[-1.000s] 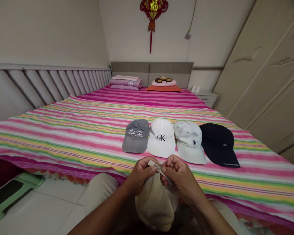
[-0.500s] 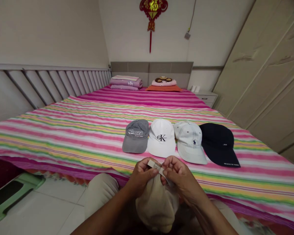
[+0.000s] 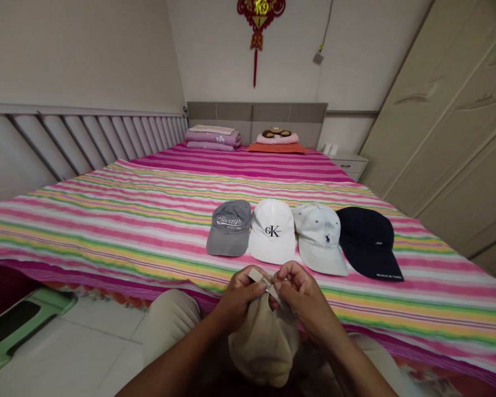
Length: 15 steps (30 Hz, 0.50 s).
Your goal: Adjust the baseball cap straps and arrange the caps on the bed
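Note:
A beige cap [image 3: 264,344] hangs below my two hands, its back strap and buckle held up between them. My left hand [image 3: 243,295] pinches the strap's left end between thumb and fingers. Close beside it, my right hand [image 3: 295,286] grips the strap near the buckle. Beyond the hands, a row of caps lies on the striped bedspread [image 3: 149,220]: a grey cap [image 3: 230,229], a white cap [image 3: 271,234], a pale blue cap [image 3: 322,240] and a dark navy cap [image 3: 367,242].
Folded purple bedding [image 3: 213,138] and an orange-and-pink pile [image 3: 276,144] sit by the headboard [image 3: 289,116]. A metal railing [image 3: 86,138] runs along the left. A green stool [image 3: 28,320] stands on the lower-left floor. A wardrobe [image 3: 450,127] is at right.
The fingers of my right hand have shifted slightly at the strap, and the beige cap sits a little higher. The whole view has moved very slightly.

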### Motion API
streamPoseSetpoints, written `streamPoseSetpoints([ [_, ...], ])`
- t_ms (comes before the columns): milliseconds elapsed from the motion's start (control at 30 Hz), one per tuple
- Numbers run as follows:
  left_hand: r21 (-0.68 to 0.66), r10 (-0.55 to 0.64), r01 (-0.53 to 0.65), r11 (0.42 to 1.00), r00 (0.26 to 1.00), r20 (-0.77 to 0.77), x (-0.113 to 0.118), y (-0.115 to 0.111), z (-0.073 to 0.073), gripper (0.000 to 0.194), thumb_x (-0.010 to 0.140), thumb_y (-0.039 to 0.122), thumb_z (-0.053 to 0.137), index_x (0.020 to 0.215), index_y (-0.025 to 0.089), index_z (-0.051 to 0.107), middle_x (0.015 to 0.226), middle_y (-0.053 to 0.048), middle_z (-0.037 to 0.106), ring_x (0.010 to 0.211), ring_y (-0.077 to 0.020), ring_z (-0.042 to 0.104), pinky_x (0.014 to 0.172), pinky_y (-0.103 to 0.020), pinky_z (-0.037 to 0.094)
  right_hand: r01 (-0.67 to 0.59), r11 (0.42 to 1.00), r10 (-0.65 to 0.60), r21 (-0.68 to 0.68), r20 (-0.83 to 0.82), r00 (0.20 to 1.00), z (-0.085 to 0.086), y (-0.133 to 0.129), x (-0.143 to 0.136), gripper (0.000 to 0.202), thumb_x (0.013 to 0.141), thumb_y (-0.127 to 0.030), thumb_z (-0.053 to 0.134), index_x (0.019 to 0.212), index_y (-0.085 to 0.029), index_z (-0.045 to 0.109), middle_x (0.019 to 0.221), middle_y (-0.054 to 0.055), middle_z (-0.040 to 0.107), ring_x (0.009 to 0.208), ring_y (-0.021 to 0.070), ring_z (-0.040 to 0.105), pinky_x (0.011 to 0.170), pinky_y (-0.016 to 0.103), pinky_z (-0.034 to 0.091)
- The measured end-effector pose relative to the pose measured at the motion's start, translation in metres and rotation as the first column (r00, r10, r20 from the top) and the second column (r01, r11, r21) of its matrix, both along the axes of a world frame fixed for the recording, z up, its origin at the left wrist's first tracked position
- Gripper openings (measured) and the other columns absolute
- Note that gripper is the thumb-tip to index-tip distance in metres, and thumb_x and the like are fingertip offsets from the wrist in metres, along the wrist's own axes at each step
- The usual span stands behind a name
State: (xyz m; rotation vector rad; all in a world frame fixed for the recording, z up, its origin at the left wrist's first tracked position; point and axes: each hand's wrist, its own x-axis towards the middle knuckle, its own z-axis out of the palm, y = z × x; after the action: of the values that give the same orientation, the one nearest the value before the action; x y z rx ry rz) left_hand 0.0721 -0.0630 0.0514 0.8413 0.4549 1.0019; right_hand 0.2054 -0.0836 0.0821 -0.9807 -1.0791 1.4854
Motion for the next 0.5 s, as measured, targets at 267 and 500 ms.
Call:
streamPoseSetpoints([
  [267,-0.063,0.088,-0.088,0.994,0.996,0.006,0.001,0.002,-0.005,0.011,0.076,0.024,0.054,0.081,0.013,0.056,0.059,-0.001,0.059,0.049,-0.0102,0.055,0.052,-0.023,0.043,-0.008,0.999,0.0,0.046,0.155,0.988,-0.009,0.003,0.008,0.029,0.074,-0.045,0.054,0.07,-0.018,0.044,0.056,-0.006,0.04,0.049,0.0078,0.035,0.048,0.021,0.027],
  [500,-0.05,0.142,-0.143,0.988,0.99,-0.016,-0.003,0.005,-0.004,0.015,0.071,0.025,0.06,0.08,0.015,0.053,0.058,0.0,0.059,0.049,-0.0105,0.055,0.047,-0.021,0.042,-0.149,0.989,0.146,-0.001,0.214,0.966,-0.021,0.0,0.019,0.035,0.072,-0.048,0.054,0.059,-0.015,0.05,0.054,-0.001,0.05,0.053,0.0106,0.041,0.055,0.024,0.03],
])
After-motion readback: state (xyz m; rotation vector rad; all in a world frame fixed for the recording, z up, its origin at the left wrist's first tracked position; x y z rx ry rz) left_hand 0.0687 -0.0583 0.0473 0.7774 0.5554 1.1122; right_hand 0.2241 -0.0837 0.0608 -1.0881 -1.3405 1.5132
